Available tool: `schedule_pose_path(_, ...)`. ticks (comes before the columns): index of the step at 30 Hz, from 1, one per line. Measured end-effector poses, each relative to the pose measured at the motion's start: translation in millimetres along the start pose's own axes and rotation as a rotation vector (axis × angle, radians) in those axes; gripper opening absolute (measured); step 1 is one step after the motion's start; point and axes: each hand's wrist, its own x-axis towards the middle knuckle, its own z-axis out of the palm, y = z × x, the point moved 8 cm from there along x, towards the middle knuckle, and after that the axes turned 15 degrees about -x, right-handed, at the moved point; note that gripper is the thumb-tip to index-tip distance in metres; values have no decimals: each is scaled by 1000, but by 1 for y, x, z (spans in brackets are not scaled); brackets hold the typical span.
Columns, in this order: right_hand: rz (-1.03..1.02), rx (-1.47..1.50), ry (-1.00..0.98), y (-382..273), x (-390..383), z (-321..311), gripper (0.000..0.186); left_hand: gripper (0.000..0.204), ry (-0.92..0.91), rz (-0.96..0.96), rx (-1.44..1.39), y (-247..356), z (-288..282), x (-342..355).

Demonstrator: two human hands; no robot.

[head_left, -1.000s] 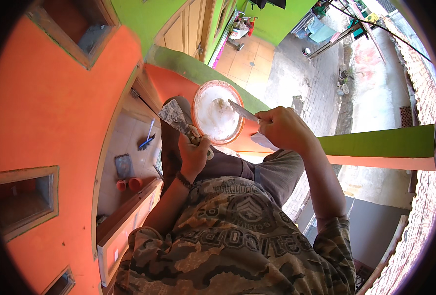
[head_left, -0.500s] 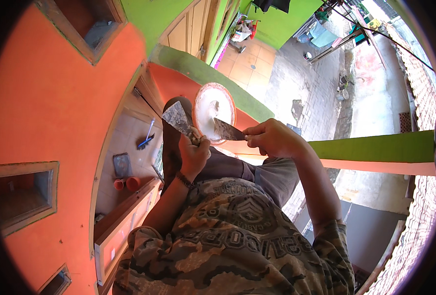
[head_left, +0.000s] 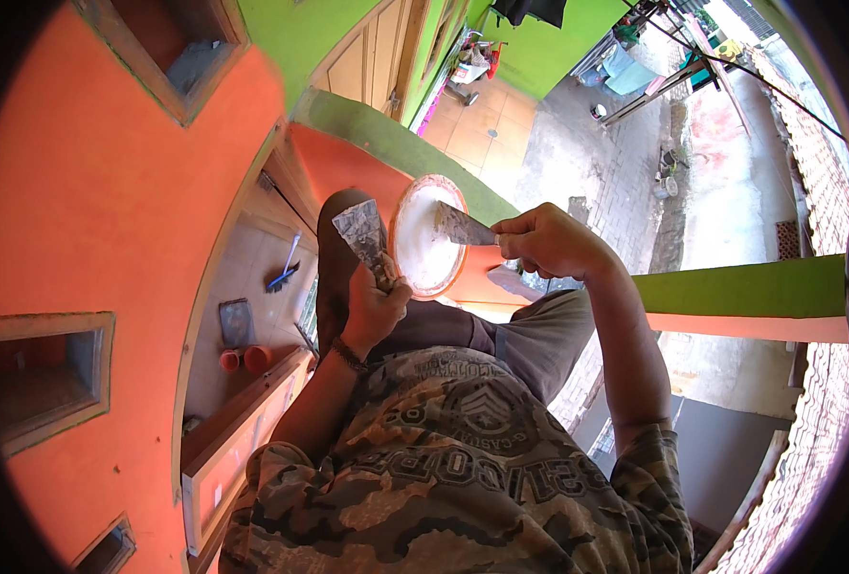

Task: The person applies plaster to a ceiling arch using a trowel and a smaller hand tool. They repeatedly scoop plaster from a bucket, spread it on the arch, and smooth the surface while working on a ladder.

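Observation:
My left hand (head_left: 375, 308) is closed around the handle of a wide, smeared putty knife (head_left: 359, 228), its blade pointing up and away. The rim of a round white lid with an orange edge (head_left: 424, 256) meets the thumb and fingers of the same hand; it seems held there too. The lid stands tilted, with white paste on its face. My right hand (head_left: 551, 241) grips a second putty knife (head_left: 466, 228), whose blade tip overlaps the upper part of the lid's face. Its handle is mostly hidden in my fingers.
An orange wall (head_left: 137, 210) with recessed openings rises at my left. Beyond a doorway lie a blue broom (head_left: 286, 268) and orange pots (head_left: 257, 360). A green ledge (head_left: 740, 287) runs off to the right, above a paved yard (head_left: 587, 143) with a clothes rack.
The lid has shifted a little to the right and turned. My right hand has drawn its putty knife up and to the right, while my left hand stays nearly in place.

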Motion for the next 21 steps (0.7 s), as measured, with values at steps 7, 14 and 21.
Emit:
schedule_pose_path(7, 39, 15, -211, 5, 18, 45, 35, 25, 10, -22, 166, 4, -21, -6)
schedule_pose_path(14, -115, -147, -238, -22, 16, 79, 34, 29, 21, -43, 259, -2, -38, -10)
schedule_pose_path(21, 8, -18, -161, -4, 19, 47, 36, 30, 60, -86, 298, -16, -52, -14)
